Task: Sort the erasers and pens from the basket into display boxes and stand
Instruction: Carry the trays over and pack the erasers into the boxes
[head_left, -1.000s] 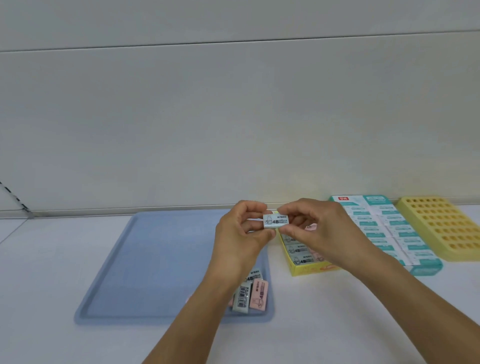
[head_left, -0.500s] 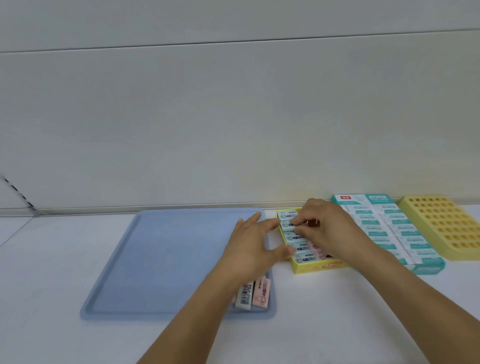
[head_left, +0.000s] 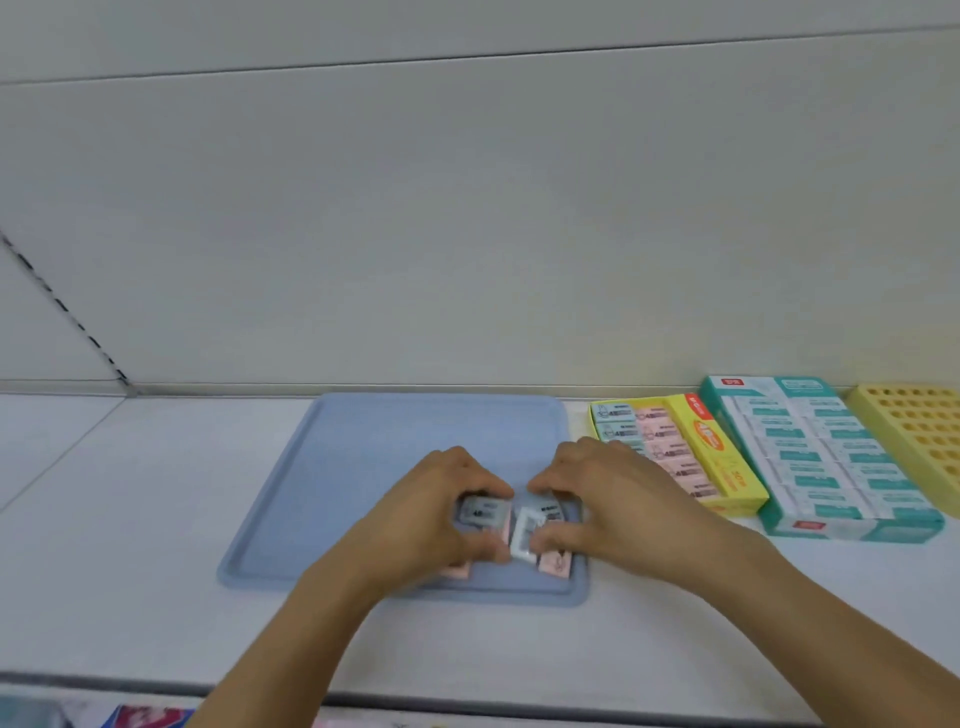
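Head view, left to right; white table (head_left: 130, 519) with the blue tray (head_left: 363, 457) at centre-left, its far part bare, the remaining erasers gathered at its near right corner. Left hand (head_left: 421, 512) over that cluster, fingers curled, grip pinching a grey-white eraser (head_left: 480, 512) by its edges; a pink eraser (head_left: 457, 570) peeks out beneath the wrist. Right hand (head_left: 602, 499) just beside it, thumb and fingers closed on a white-labelled eraser (head_left: 524, 535) that sits tilted; another pink eraser (head_left: 556, 562) lies flat on the tray below that hand. Motion blur here; cannot tell whether either eraser is lifted clear of the tray. Further right, off the tray: yellow display box (head_left: 727, 467) with rows of pale-green and pink erasers, near end not yet filled as far as the hand allows me to see; then teal display box (head_left: 852, 527), which looks full; then yellow pen stand (head_left: 914, 436), its holes empty; no pens in view.

Step in hand, as I judge it: picking the next erasers out of the tray for the yellow box. To do it well: hold each eraser by its long edges, label up; separate the two picks so they do not drag the pink ones along; check colour before placing, pale ones to the left column, pink to the right; lay each flush against the last in its row. Risk: a two-handed grab in a tight cluster may knock a neighbour off the tray's near rim.
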